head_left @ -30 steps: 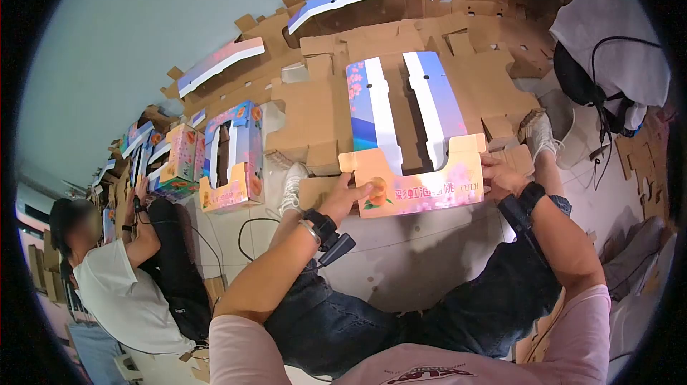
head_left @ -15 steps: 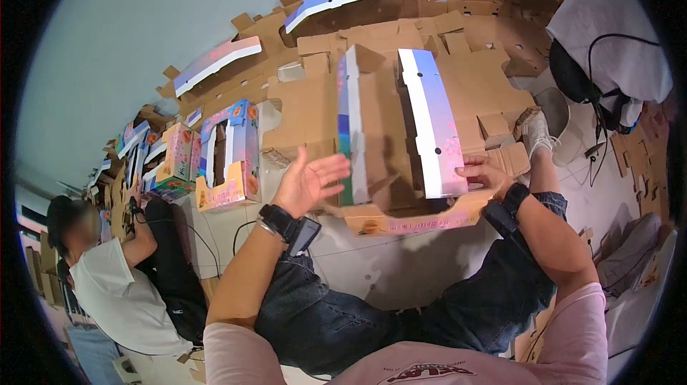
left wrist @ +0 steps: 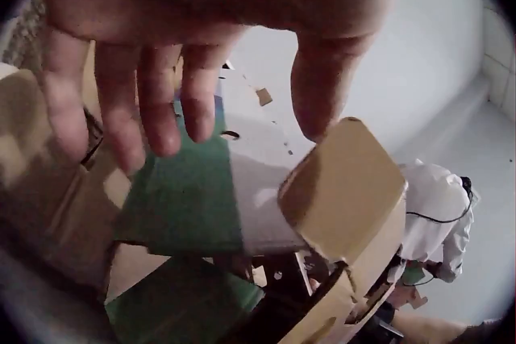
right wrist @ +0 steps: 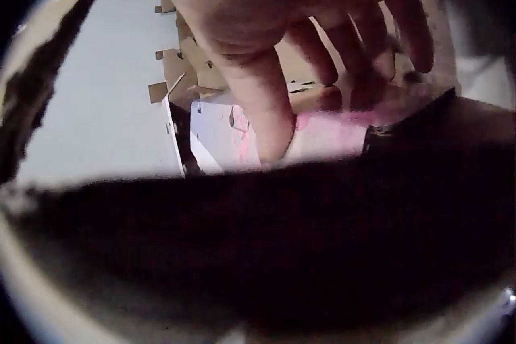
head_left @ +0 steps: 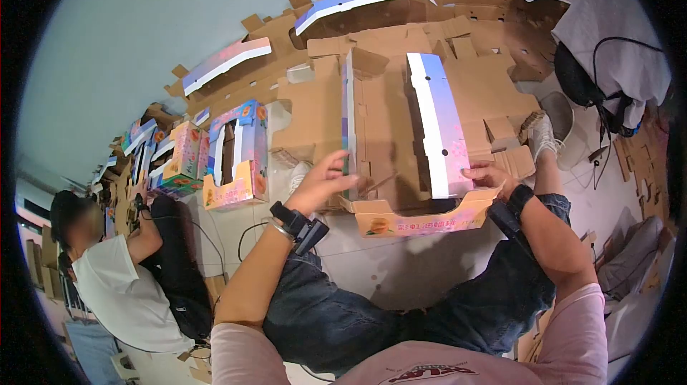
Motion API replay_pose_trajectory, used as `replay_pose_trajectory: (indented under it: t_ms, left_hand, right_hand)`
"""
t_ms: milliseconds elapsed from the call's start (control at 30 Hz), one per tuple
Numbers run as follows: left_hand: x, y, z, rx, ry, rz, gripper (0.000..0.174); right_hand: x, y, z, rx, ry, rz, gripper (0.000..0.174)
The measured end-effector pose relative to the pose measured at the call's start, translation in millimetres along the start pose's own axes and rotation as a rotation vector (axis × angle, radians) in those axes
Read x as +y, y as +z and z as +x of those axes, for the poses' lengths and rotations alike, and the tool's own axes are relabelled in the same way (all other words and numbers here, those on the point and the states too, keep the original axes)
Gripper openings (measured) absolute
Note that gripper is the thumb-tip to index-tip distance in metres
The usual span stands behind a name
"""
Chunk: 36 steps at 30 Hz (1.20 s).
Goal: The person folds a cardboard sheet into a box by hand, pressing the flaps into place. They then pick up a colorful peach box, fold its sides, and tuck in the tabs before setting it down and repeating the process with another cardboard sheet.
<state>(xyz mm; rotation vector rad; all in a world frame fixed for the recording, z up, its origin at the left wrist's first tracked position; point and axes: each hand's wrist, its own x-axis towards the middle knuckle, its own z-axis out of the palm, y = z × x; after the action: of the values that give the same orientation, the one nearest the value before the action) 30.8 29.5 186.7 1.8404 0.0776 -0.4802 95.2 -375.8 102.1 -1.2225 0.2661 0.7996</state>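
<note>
A printed fruit carton lies partly folded on the floor between the person's feet, its brown inside showing. On its right, a blue-and-pink panel with a white strip leans inward. The orange front panel tilts toward the person. My left hand is beside the carton's left wall, which stands nearly upright. In the left wrist view its fingers extend over the green panel. My right hand rests at the near corner of the right panel, its thumb against the pink print.
Flattened brown cardboard spreads behind and beside the carton. Finished-looking cartons stand in a row at the left, near another seated person. A white cloth-covered object with a black bag and cables is at the right.
The front panel has tipped toward the person. The left side panel has swung up from lying inward. My left hand left the front panel, moved away, then came back to the left wall.
</note>
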Motion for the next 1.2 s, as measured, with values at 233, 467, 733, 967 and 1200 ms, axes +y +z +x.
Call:
replay_pose_trajectory:
  t_ms: [233, 467, 733, 967, 1200]
  left_hand:
    - [-5, 9, 6, 0.015, 0.286, 0.443, 0.074]
    - [-14, -4, 3, -0.010, 0.333, 0.322, 0.073]
    - [-28, -8, 2, 0.187, 0.160, 0.085, 0.070]
    - [-18, -10, -5, 0.260, 0.206, 0.125, 0.075]
    - [-57, -12, 18, 0.462, 0.240, 0.038, 0.086]
  right_hand:
    - [-7, 11, -7, 0.076, -0.017, -0.099, 0.036]
    - [-35, 25, -52, 0.252, -0.365, -0.476, 0.028]
    - [-52, 48, -105, -0.159, -0.061, -0.503, 0.044]
    - [-40, 24, -82, 0.143, -0.357, -0.549, 0.061]
    - [-24, 40, -71, 0.289, -0.538, -0.683, 0.078]
